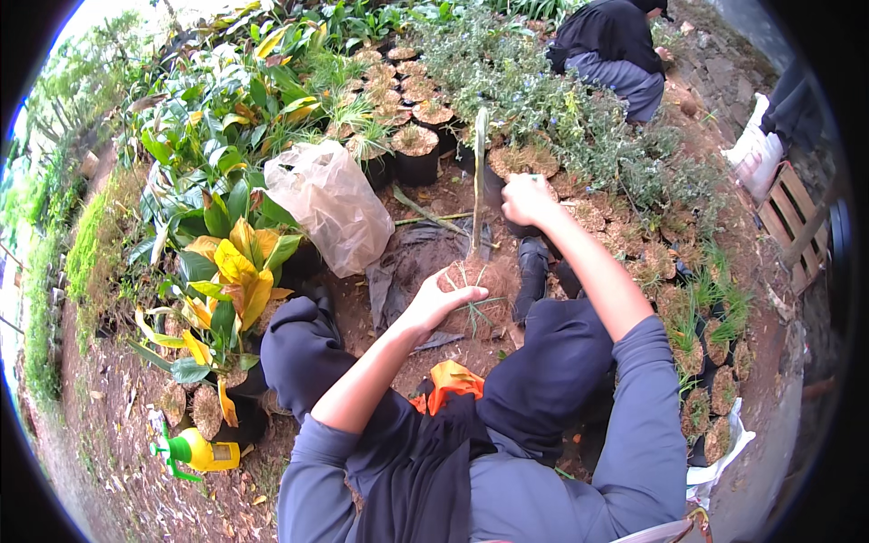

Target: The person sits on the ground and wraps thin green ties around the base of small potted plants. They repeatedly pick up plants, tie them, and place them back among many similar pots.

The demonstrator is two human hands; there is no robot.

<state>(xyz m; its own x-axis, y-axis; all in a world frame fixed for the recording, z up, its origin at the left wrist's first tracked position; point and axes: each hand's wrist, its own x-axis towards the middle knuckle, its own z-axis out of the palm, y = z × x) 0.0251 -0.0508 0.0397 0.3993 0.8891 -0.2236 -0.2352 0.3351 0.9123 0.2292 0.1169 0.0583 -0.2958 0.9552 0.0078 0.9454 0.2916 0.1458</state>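
My left hand [440,298] grips the side of a ball of brown coir-like fibre [499,285], thumb across its top. Thin green strands [478,309] lie over the fibre near my thumb. An upright pale green-brown stem [479,183] stands at the far side of the ball. My right hand [529,200] is raised to the right of the stem, apart from the ball, fingers closed. A small bit of green shows at its top; too little is visible to name it. Beneath the ball lies a dark plastic sheet [397,271] with soil on it.
A clear plastic bag [329,203] lies left of the sheet, beside yellowing leafy plants [244,271]. Several black pots [415,156] stand ahead. A yellow spray bottle [204,453] lies at lower left. Another person [611,54] crouches at far right, near a wooden pallet [791,217].
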